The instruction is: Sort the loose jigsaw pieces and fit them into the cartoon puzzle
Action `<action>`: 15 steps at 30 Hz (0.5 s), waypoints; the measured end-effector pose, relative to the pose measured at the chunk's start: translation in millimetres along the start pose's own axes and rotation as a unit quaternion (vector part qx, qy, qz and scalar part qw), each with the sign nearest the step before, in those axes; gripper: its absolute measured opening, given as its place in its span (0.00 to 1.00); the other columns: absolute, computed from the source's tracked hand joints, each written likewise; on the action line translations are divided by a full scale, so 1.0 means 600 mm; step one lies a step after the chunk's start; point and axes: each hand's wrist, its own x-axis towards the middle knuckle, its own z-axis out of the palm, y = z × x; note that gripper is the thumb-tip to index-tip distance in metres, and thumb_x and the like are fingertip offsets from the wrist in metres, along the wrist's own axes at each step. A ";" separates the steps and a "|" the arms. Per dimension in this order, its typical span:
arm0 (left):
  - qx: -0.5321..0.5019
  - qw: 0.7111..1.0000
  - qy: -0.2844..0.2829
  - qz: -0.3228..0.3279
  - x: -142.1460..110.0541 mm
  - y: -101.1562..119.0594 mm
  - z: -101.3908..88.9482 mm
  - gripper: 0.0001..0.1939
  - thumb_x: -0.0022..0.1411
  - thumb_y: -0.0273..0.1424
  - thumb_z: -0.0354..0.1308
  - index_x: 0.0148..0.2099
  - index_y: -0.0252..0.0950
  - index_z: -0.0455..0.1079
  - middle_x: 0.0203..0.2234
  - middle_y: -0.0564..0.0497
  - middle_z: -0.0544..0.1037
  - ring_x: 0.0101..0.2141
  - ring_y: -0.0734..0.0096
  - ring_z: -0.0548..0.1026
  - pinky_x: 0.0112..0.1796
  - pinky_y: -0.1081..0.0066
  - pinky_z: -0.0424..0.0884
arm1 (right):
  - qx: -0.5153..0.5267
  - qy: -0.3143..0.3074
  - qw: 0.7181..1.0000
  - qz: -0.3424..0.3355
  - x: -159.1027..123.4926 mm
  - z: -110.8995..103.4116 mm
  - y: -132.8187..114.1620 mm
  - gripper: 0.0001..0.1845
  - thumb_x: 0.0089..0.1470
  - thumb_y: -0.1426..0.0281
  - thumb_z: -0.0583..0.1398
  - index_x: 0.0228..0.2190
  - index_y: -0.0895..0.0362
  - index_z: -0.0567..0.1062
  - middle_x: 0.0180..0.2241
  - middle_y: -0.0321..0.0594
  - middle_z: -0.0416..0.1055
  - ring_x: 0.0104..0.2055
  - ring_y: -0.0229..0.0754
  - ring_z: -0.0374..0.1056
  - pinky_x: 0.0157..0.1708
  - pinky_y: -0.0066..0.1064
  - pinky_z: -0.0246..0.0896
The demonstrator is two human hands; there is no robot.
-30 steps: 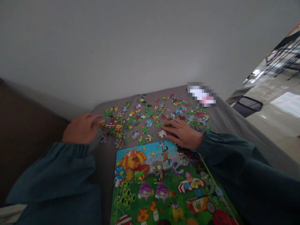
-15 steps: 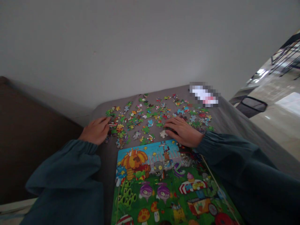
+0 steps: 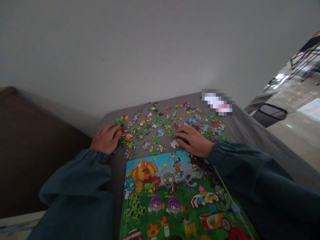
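Many loose jigsaw pieces [image 3: 165, 125] lie scattered on a grey cloth surface [image 3: 237, 130]. A bright cartoon picture sheet [image 3: 175, 196] lies flat nearer to me. My left hand [image 3: 106, 140] rests at the left edge of the scatter, fingers curled, fingertips touching pieces there. My right hand [image 3: 193, 140] lies palm down on the pieces by the sheet's top right corner, fingers stretched out leftward. A pale, face-down piece [image 3: 174, 144] sits just by its fingertips. Both arms wear dark teal sleeves.
A plain pale wall rises behind the surface. A brown padded surface [image 3: 37, 150] lies to the left. A blurred white item [image 3: 217, 101] sits at the far right corner. A glossy floor and dark metal furniture [image 3: 305, 56] show at right.
My left hand has slid right, from off the scatter's left side onto its edge pieces, and its fingers have curled. My right hand has barely moved.
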 end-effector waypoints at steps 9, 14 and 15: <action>-0.013 0.998 0.058 -0.026 -0.003 0.007 -0.033 0.29 0.72 0.34 0.39 0.68 0.34 0.68 0.65 0.39 0.70 0.66 0.46 0.64 0.66 0.47 0.62 | 0.008 0.005 1.000 -0.009 0.003 -0.001 0.002 0.16 0.72 0.65 0.52 0.47 0.55 0.79 0.47 0.48 0.76 0.53 0.52 0.67 0.57 0.51 0.63; -0.029 0.997 0.062 0.021 -0.003 0.020 -0.037 0.31 0.73 0.35 0.35 0.67 0.32 0.69 0.64 0.38 0.71 0.66 0.51 0.65 0.68 0.53 0.58 | 0.023 0.001 1.000 -0.010 0.006 -0.001 0.002 0.17 0.72 0.65 0.52 0.48 0.57 0.79 0.48 0.49 0.76 0.53 0.51 0.69 0.59 0.51 0.63; -0.033 0.997 0.059 0.037 -0.004 0.026 -0.035 0.31 0.73 0.36 0.35 0.67 0.32 0.69 0.64 0.39 0.71 0.66 0.53 0.65 0.68 0.54 0.58 | 0.023 0.003 1.000 -0.011 0.006 -0.001 0.002 0.17 0.72 0.65 0.52 0.48 0.58 0.79 0.48 0.49 0.76 0.53 0.51 0.69 0.59 0.51 0.64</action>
